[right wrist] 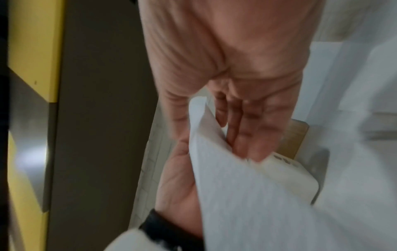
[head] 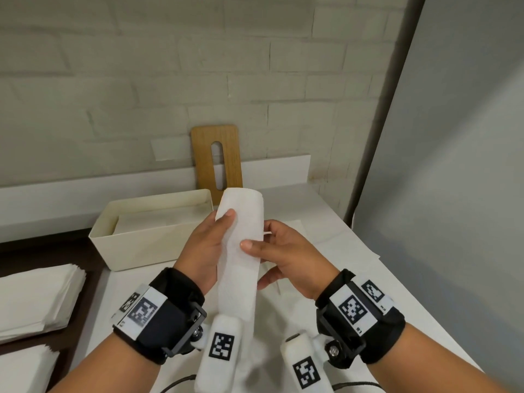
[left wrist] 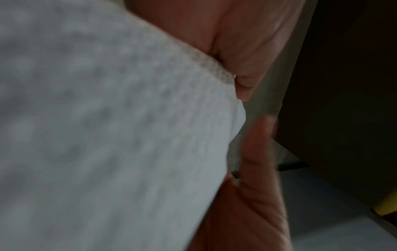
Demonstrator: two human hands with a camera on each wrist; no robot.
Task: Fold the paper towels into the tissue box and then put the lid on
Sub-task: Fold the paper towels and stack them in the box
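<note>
**Both hands holding a folded paper towel above the tabletop**

The left hand (head: 205, 245) is gripping the left edge of a long folded paper towel (head: 239, 251), its thumb lying across the front of the strip and its fingers behind it. The right hand (head: 279, 253) is pinching the same strip from the other side, thumb pressing on the front, fingers curling at the back; in the right wrist view the fingers (right wrist: 242, 129) are sitting against the paper's folded edge. The towel is standing tilted in the air between the two hands, its rounded top end leaning away from the person, its lower end hanging down between the wrists.

Just beyond the left hand, the open white tissue box (head: 136, 245) is sitting on the white tabletop (head: 326, 279), with pale paper lying flat inside it. Behind the box, the wooden lid (head: 204, 154) with its slot is leaning upright against the brick wall (head: 170, 80). Further loose sheets (head: 348, 245) are lying on the tabletop beside the right hand. Off to the left, two stacks of paper towels (head: 37, 299) are resting on a darker surface.
</note>
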